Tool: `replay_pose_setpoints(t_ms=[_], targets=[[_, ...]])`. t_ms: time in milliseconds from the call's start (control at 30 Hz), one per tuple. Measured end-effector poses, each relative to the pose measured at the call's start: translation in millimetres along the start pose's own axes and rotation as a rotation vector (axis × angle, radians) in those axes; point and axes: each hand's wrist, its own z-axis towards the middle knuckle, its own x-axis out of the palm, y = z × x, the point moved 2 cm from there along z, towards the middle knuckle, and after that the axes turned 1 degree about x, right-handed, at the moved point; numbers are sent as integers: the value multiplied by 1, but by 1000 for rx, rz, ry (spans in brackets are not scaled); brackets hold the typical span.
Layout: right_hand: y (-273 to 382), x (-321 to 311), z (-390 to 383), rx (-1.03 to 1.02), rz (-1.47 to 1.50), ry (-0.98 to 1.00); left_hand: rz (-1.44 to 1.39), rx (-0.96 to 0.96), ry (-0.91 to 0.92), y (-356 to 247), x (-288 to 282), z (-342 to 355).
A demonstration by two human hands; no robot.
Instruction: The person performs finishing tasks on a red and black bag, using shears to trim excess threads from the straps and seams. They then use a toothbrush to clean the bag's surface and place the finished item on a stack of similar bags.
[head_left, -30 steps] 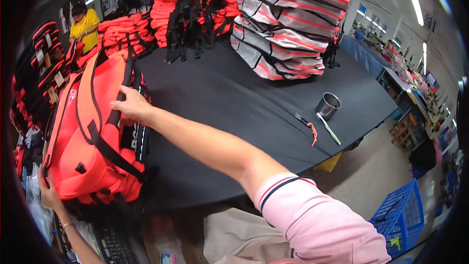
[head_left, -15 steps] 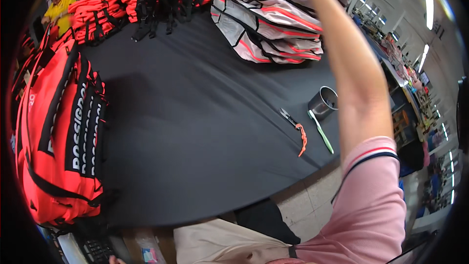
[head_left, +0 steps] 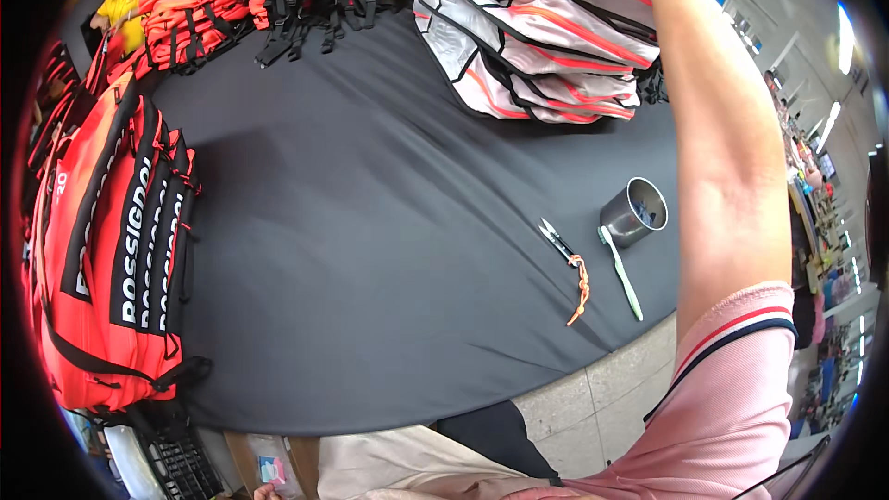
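My right arm in a pink short sleeve reaches up the right side. Its hand lies past the top edge, out of view, above a pile of silvery-grey bags with red piping and black edging. At the very bottom edge shows a sliver of my left hand; its fingers are mostly cut off, so their state is unclear. On the dark cloth-covered table, thread snips with an orange cord lie beside a green-and-white toothbrush. The brush head rests close by a metal cup with small dark bits inside.
Red backpacks with black straps stand in a row at the left. Stacks of folded red bags line the far edge. A person in yellow works at the far left. A black plastic crate sits below the table's near-left edge.
My right hand, seen over the grey bag pile before, has gone beyond the top edge. The whole view has shifted slightly; the cup, snips and toothbrush keep their places on the table.
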Motion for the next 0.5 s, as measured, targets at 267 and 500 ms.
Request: replay_pose_setpoints(t_ms=[267,500], targets=[[-27,42,4,223,395,-391,61,97,81,-19,-3,-20],[-88,-126,-10,201,553,-891,-125,320,54,-93,-18,-8]])
